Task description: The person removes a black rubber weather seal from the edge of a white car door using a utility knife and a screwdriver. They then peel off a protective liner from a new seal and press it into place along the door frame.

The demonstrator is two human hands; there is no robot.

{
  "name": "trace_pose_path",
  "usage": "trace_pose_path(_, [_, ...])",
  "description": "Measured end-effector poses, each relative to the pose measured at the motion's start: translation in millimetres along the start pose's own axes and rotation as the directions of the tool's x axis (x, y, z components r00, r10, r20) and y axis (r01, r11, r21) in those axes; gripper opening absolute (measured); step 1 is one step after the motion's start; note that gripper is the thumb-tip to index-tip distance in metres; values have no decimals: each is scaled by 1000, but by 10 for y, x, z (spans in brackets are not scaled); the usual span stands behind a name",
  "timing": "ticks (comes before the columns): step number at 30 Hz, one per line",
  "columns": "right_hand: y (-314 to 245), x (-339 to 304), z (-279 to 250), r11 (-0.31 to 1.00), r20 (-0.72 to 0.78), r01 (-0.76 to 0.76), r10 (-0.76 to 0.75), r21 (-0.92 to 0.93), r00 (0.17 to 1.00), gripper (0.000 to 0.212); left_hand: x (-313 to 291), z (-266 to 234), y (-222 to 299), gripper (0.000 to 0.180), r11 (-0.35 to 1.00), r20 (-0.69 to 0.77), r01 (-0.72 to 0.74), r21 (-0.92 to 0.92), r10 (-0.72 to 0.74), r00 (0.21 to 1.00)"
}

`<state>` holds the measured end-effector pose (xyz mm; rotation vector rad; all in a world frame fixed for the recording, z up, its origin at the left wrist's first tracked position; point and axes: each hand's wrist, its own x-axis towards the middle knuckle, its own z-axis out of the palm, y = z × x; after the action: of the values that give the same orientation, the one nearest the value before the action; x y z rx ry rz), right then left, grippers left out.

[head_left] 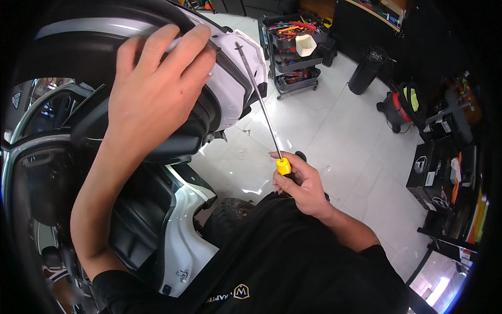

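Note:
My right hand [302, 186] is closed round the yellow and black handle of a long screwdriver [264, 110]. Its metal shaft points up and away, and a small dark screw or clip [239, 47] sits at its tip. Over the dark trim of the open car, my left hand [162, 78] is raised with its fingers bent and close together. A pale bit of something shows between those fingers, but the hand hides most of it. Just right of these fingers is the car's white inner panel [232, 99] with a black seal [227, 60] along it.
A black car seat [138, 225] and white door sill [183, 240] lie below my left arm. Beyond the car, a tool cart [295, 68] holds tools and a white container [305, 46]. A black bin [367, 70], a red-and-black vacuum [400, 107] and boxes [431, 170] stand at right.

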<state>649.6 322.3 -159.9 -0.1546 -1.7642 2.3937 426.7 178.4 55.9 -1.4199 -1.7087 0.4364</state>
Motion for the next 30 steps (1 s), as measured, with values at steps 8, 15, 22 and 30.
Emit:
trace_pose_path(8, [-22, 73, 150, 999, 10, -40, 39, 20, 999, 47, 38, -64, -88, 11, 999, -5, -31, -30, 30, 1000])
trace_pose_path(15, [-95, 85, 215, 998, -3, -62, 62, 17, 998, 47, -48, -64, -114, 18, 999, 22, -31, -23, 32, 999])
trace_pose_path(22, [-128, 125, 269, 998, -9, -50, 50, 25, 999, 48, -48, -87, -97, 26, 998, 17, -33, -43, 34, 999])
trace_pose_path(30, [-198, 147, 325, 995, 1, -83, 83, 55, 997, 46, -59, -100, -114, 30, 998, 21, -48, -27, 49, 999])
